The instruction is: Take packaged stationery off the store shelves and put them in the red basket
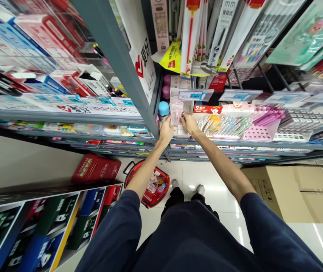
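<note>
Both my hands reach onto the store shelf, on either side of a small clear pack [176, 112] with something pink inside. My left hand [166, 130] has its fingers closed at the pack's lower left edge. On the opposite side, my right hand [189, 124] pinches the pack's right edge with bent fingers. Beneath and behind the pack sits a white bin [189, 107]. Just left of it stands a blue-capped item [163, 108], with round pink items [166, 91] further back. What the pink thing in the pack is, I cannot make out.
Pens in display boxes [224, 124] line the shelf to the right, under hanging price tags [196, 95]. A grey upright post [121, 64] divides the shelving. On the floor are a red shopping basket [147, 202] holding goods, a red box [96, 168] and a large cardboard box [294, 192].
</note>
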`<state>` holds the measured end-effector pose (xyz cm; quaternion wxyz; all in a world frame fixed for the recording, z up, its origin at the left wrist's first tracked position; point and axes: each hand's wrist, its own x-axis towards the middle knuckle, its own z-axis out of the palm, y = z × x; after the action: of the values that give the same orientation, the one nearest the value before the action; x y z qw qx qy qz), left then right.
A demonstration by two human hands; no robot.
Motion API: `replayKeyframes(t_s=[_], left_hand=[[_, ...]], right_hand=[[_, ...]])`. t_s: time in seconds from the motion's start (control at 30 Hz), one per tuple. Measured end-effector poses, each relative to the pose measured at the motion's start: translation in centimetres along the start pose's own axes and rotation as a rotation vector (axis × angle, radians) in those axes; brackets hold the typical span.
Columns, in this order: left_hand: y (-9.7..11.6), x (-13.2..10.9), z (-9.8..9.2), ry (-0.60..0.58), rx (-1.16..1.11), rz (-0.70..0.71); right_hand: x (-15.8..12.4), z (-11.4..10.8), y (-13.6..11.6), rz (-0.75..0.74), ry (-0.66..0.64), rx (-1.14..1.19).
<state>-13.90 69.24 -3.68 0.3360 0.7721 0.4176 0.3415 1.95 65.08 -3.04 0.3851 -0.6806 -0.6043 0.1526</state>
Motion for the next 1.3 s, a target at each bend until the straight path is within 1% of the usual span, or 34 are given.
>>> replayKeyframes(t_s=[0.07,0.13,0.3,0.4,0.47,0.53,0.57,0.6,0.63,0.67,0.7,0.73,0.77,0.8,0.83,0.87,0.9,0.97,1.0,1.07,1.13,1.17,1.23,1.3], left_hand=[[0.4,-0.5,0.0,0.039,0.081,-0.015],[0.6,-0.9,0.2,0.037,0.096,-0.025],[0.5,-1.0,0.8,0.022,0.050,-0.010],[0.9,-0.9,0.8,0.009,0.070,-0.019],[1.6,-1.6,0.7,0.019,0.071,-0.022],[2.6,-3.7,0.8,0.068,0.052,-0.030],[2.9,-5.4,0.9,0.087,0.033,-0.038],[3.1,-7.5,1.0,0.098,0.012,-0.055],[2.9,-10.0,1.2,0.084,-0.009,-0.080],[2.3,-12.9,1.4,0.044,-0.030,-0.118],[1.4,-16.0,1.6,-0.004,-0.028,-0.183],[0.2,-19.4,1.8,-0.079,0.011,-0.280],[-1.3,-23.0,2.0,-0.197,0.092,-0.408],[-2.9,-26.8,2.1,-0.339,0.185,-0.559],[-4.3,-30.7,2.1,-0.400,0.223,-0.690],[-5.6,-34.6,2.0,-0.445,0.253,-0.816],[-6.6,-38.5,1.9,-0.464,0.272,-0.934],[-7.9,-45.4,1.5,-0.452,0.289,-1.128],[-8.4,-48.2,1.4,-0.444,0.293,-1.206],[-9.5,-52.6,1.4,-0.427,0.285,-1.323],[-11.6,-55.6,1.8,-0.416,0.256,-1.401],[-13.0,-56.8,2.1,-0.412,0.235,-1.429],[-16.8,-58.8,3.3,-0.393,0.175,-1.463],[-21.3,-60.6,4.8,-0.356,0.102,-1.470]], right_hand=[[-0.2,0.3,0.1,0.002,-0.035,-0.057],[-0.2,0.7,0.3,0.012,-0.059,-0.094],[0.5,1.7,0.9,0.046,-0.020,-0.112],[0.7,1.8,0.6,0.079,-0.016,-0.063],[-0.3,1.3,-0.1,0.125,0.007,0.036],[-2.9,0.7,-1.2,0.157,0.060,0.135],[-4.9,0.4,-1.8,0.166,0.095,0.175],[-7.3,0.3,-2.3,0.169,0.119,0.196],[-10.1,0.5,-2.6,0.181,0.154,0.231],[-13.2,1.0,-2.7,0.202,0.147,0.266],[-16.4,1.9,-2.4,0.243,0.113,0.312],[-19.7,3.0,-1.8,0.297,0.028,0.357],[-22.9,4.5,-1.0,0.377,-0.064,0.405],[-25.9,6.1,0.2,0.460,-0.207,0.434],[-28.8,7.8,1.5,0.520,-0.362,0.432],[-31.3,9.6,2.9,0.553,-0.482,0.421],[-33.5,11.5,4.2,0.576,-0.592,0.402],[-37.0,15.4,6.4,0.589,-0.760,0.357],[-38.3,17.4,7.2,0.592,-0.828,0.336],[-40.2,21.4,8.3,0.590,-0.932,0.294],[-41.3,25.7,8.9,0.577,-0.992,0.249],[-41.7,28.1,9.2,0.564,-1.008,0.226],[-41.9,33.5,10.1,0.527,-1.022,0.176],[-41.6,40.3,11.4,0.468,-1.027,0.124]])
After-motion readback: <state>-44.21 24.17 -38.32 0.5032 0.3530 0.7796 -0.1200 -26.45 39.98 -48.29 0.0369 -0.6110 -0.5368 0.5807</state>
